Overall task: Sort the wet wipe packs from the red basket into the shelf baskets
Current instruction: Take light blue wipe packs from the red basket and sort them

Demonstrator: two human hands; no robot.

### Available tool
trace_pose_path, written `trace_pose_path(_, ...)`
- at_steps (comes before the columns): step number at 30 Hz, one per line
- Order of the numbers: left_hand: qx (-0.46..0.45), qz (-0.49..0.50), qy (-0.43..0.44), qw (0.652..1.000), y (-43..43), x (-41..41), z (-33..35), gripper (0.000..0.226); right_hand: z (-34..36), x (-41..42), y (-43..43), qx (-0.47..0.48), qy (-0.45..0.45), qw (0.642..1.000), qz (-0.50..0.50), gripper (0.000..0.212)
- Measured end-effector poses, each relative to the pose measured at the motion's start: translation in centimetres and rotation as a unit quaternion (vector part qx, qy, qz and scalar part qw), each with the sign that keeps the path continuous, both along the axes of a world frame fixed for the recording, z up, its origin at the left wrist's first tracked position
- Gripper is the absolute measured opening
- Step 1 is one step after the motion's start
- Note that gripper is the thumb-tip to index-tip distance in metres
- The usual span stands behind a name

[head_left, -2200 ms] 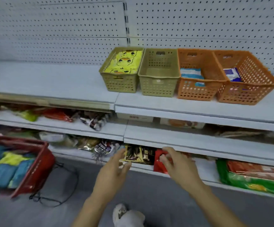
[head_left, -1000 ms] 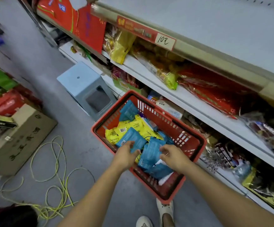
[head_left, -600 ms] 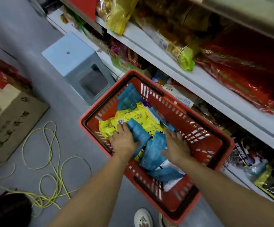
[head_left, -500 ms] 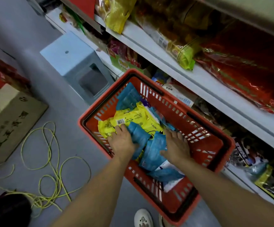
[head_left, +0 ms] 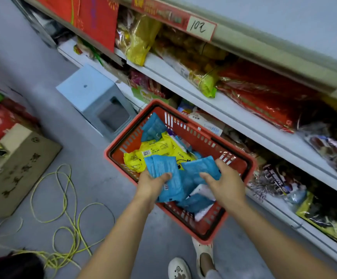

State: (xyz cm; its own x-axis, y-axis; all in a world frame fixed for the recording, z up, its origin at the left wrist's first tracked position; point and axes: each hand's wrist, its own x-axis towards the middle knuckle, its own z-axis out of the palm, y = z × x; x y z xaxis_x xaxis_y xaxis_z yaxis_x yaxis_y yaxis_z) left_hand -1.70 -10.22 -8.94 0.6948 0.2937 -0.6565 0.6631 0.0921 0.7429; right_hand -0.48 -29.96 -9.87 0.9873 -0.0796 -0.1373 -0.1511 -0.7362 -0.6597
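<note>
The red basket [head_left: 236, 161] stands on the floor beside the shelving, filled with blue and yellow wet wipe packs. My left hand [head_left: 151, 183] grips a blue pack [head_left: 166, 174], thumb on top, raised above the pile. My right hand [head_left: 225, 183] holds another blue pack [head_left: 200, 167] by its edge. Yellow packs [head_left: 153, 152] lie deeper in the basket, with one more blue pack [head_left: 153, 127] at the far end and white-and-blue packs under my hands. The shelf baskets are out of view.
Shelves [head_left: 234, 115] of snack bags run along the right. A pale blue stool [head_left: 97, 97] stands beyond the basket. A cardboard box [head_left: 16, 168] and a coiled yellow cable [head_left: 63, 208] lie on the floor at left. My feet [head_left: 189, 262] are below.
I turned from the shelf baskets down to the red basket. Both hands reached into the pile, each closed on a blue pack, and they have now lifted the packs slightly.
</note>
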Motion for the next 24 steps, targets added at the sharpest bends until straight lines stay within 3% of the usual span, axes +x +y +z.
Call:
trace_pose_path(4, -0.118, -0.015, 0.021, 0.993, -2.8, -3.7, 4.7, 0.023, 5.2, -3.4, -0.9, 0.135, -0.167, 0.977, 0.012, 0.032)
trace_pose_path(8, -0.280, 0.032, 0.039, 0.959, -6.5, -4.7, 8.7, 0.046, 7.3, -6.6, -3.0, 0.091, -0.257, 0.958, 0.092, 0.057)
trace_pose_path(10, -0.285, 0.006, 0.016, 0.958, -8.3, -5.2, 10.3, 0.054, 8.4, -7.7, -4.8, 0.064, -0.272, 0.953, 0.121, 0.053)
trace_pose_path(14, -0.265, -0.009, -0.038, 0.963, -12.0, -6.6, 13.0, 0.044, 12.3, -9.4, -8.5, 0.061, -0.293, 0.944, 0.140, 0.039)
trace_pose_path(17, -0.245, -0.017, -0.081, 0.966, -15.5, -7.7, 14.8, 0.040, 14.8, -11.0, -12.1, 0.077, -0.295, 0.949, 0.080, 0.042)
trace_pose_path(20, -0.223, 0.001, -0.132, 0.966, -20.0, -9.3, 16.6, 0.027, 17.2, -13.7, -16.4, 0.197, -0.225, 0.951, -0.083, 0.045)
trace_pose_path(22, -0.211, 0.005, -0.156, 0.965, -23.6, -10.8, 17.8, 0.033, 18.8, -15.7, -19.7, 0.308, -0.166, 0.916, -0.197, 0.040)
trace_pose_path(24, -0.203, -0.002, -0.174, 0.964, -27.6, -12.6, 19.0, 0.037, 20.4, -17.7, -23.2, 0.395, -0.103, 0.884, -0.227, 0.019)
